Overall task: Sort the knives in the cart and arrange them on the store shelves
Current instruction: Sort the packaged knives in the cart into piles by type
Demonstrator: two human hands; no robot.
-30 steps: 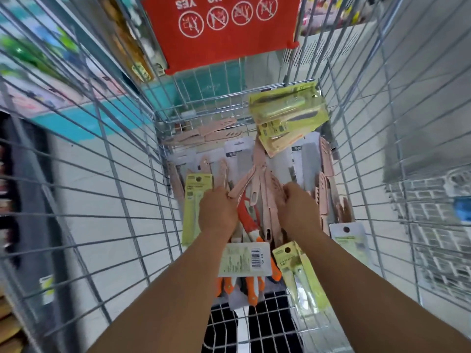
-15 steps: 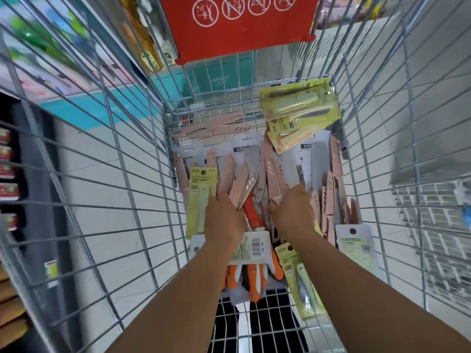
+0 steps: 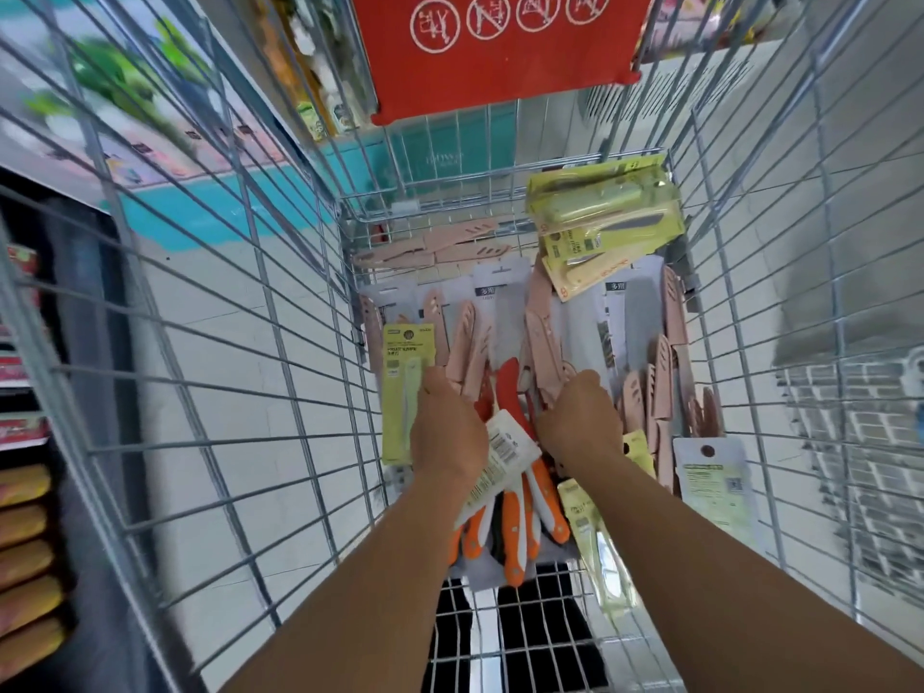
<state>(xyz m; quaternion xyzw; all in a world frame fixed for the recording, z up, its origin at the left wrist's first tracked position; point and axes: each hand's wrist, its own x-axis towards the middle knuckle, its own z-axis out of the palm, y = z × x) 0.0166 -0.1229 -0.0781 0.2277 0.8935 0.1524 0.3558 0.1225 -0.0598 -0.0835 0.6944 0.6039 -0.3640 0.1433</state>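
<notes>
Both my hands reach down into the wire cart [image 3: 280, 342] at mid-frame. My left hand [image 3: 447, 432] clasps pink-sheathed knives [image 3: 467, 347] beside a yellow-green pack [image 3: 405, 387]. My right hand [image 3: 580, 422] digs, fingers curled, into more pink knives (what it grasps I cannot tell). Orange-handled knives [image 3: 515, 537] lie just below, wire walls close on both sides.

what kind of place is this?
Most likely a retail store aisle. A wire shopping cart holds carded, packaged knives, some barcoded; a red safety placard hangs on the cart; stocked shelves stand at left.
</notes>
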